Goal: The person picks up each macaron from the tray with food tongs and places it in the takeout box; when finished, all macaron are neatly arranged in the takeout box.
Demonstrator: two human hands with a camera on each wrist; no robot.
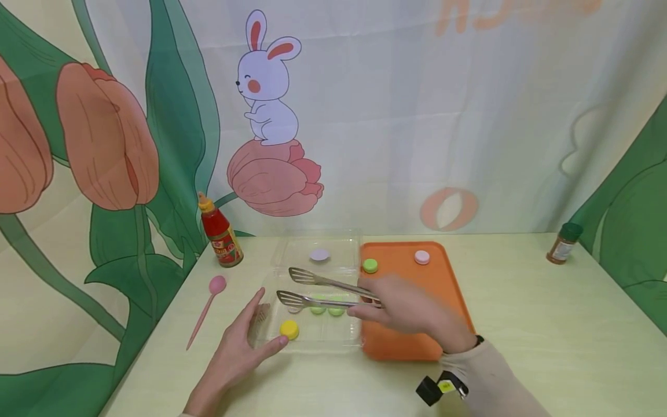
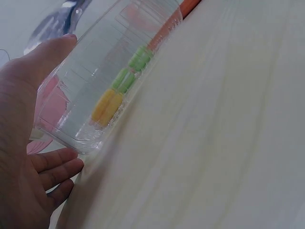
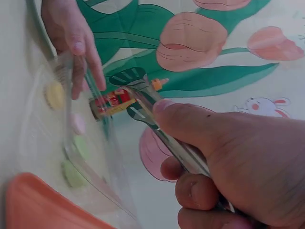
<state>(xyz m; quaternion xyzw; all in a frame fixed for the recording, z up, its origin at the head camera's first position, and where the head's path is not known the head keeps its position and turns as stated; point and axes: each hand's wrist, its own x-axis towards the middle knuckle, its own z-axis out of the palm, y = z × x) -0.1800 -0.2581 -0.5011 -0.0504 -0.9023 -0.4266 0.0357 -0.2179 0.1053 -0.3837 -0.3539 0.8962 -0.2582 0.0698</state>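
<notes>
My right hand (image 1: 398, 304) grips metal tongs (image 3: 181, 152). Their two slotted heads are spread apart with nothing between them, over a clear hinged plastic box (image 1: 341, 333). Inside the box, a yellow macaron (image 1: 289, 330) sits at the front left, and two green macarons (image 1: 336, 308) lie behind it. A pale pink one (image 3: 77, 124) is partly hidden by the tongs in the head view. My left hand (image 1: 237, 344) is spread around the box's front left corner, thumb along the front and fingers by the left side.
An orange tray (image 1: 401, 347) beside the box bears a green macaron (image 1: 370, 266) and a pink macaron (image 1: 422, 257). A lilac disc (image 1: 319, 255) shows at the raised lid. Left stand a red sauce bottle (image 1: 221, 237) and a pink spoon (image 1: 208, 301); far right, a spice jar (image 1: 564, 244).
</notes>
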